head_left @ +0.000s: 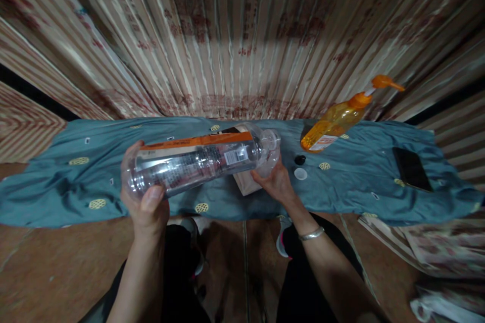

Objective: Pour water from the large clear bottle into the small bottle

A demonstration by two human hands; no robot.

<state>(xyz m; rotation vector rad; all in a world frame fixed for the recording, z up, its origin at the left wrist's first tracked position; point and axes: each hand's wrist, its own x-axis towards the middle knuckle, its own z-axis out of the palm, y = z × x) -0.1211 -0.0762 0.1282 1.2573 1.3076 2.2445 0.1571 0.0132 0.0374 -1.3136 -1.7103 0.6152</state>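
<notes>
A large clear plastic bottle (197, 159) with an orange, white and printed label is held tilted nearly on its side above the cloth, its mouth toward the right. My left hand (146, 202) is wrapped round its base, thumb in front. My right hand (278, 179) is closed round a small clear plastic container (267, 161) at the bottle's neck; the far fingers are partly hidden. I cannot tell if the two touch. A beige packet (246, 184) lies behind and below the bottle, partly covered. Right of my right hand lie a small black cap (300, 160) and a white round lid (300, 174).
An orange pump bottle (333, 121) with amber liquid stands farther right. A dark flat phone-like object (411, 169) rests near the right end of the blue patterned cloth (76, 186). Pleated curtains (227, 70) hang close behind. My legs and shoes are below the front edge.
</notes>
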